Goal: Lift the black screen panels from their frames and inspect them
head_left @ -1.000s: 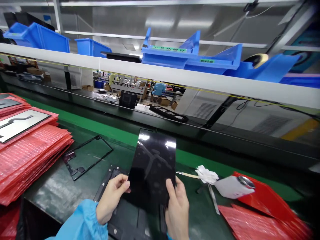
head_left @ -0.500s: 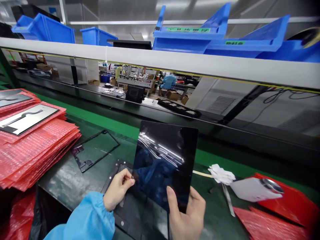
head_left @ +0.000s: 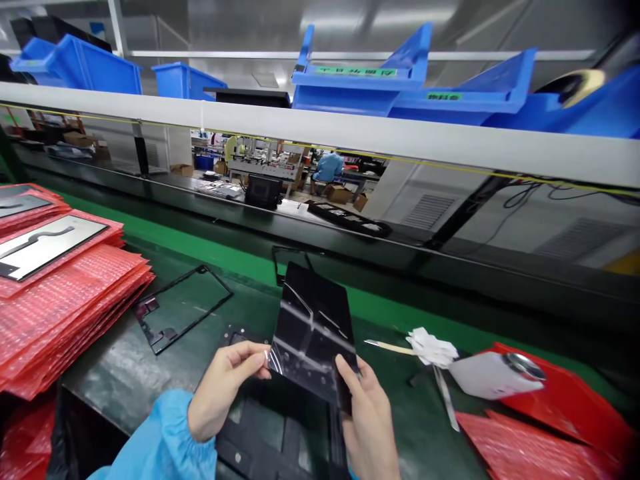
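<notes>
A glossy black panel (head_left: 313, 327) is held tilted above a black fixture plate (head_left: 260, 433) on the dark green bench. My right hand (head_left: 367, 417) grips the panel's lower right edge, thumb on its face. My left hand (head_left: 225, 390), in a light blue sleeve, pinches a corner of clear film (head_left: 275, 360) at the panel's lower left, where the film lifts away from the glass.
Stacks of red bubble bags (head_left: 65, 307) with a grey part on top lie at left. A thin black frame (head_left: 183, 317) rests on the bench. At right lie a white wipe (head_left: 433, 347), a white bottle (head_left: 493, 375) and more red bags (head_left: 540, 433). Blue bins (head_left: 415, 87) sit on the shelf above.
The panel has dropped lower and tilted flatter toward the bench. My left fingers have pulled a corner of the film free from its lower left.
</notes>
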The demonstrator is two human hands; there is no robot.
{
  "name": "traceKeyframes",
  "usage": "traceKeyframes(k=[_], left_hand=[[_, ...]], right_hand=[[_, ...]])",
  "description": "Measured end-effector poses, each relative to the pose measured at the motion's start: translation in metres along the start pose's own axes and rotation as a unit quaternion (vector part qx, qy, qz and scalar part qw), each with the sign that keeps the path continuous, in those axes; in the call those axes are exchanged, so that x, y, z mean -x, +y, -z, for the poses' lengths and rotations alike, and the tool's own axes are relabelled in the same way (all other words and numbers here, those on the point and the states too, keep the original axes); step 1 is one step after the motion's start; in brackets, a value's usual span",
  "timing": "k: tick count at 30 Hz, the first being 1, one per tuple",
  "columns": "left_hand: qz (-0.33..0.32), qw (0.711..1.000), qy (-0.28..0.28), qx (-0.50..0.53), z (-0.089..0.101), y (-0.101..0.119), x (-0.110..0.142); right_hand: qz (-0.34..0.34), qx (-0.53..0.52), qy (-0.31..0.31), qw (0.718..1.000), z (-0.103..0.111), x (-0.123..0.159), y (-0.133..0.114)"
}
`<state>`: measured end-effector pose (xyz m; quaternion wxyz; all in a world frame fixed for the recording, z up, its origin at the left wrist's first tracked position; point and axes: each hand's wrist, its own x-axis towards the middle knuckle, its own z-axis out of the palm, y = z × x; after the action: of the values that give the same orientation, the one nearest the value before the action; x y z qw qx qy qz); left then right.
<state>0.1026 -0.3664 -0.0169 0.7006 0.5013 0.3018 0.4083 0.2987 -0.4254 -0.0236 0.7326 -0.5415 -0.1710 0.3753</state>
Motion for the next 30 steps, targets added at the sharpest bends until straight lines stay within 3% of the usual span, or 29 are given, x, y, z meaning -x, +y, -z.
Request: traceKeyframes(k=[4, 10, 20, 30], left_hand=[[-0.002, 1.000, 0.020, 0.012, -0.004, 0.002, 0.001], [-0.007, 0.999, 0.029, 0.022, -0.005, 0.000, 0.002], [-0.028, 0.998, 0.026, 0.045, -0.005, -0.007, 0.002], [-0.065, 0.995, 0.062, 0.036, -0.009, 0.007, -0.004]], right_hand=[[-0.048, 0.001, -0.018, 0.999, 0.005, -0.007, 0.008], [-0.065, 0.000, -0.027, 0.998, 0.011, -0.018, 0.019], [-0.074, 0.008, -0.018, 0.997, 0.004, -0.015, 0.016], [-0.112, -0.011, 0.019, 0.993, 0.003, -0.022, 0.015]])
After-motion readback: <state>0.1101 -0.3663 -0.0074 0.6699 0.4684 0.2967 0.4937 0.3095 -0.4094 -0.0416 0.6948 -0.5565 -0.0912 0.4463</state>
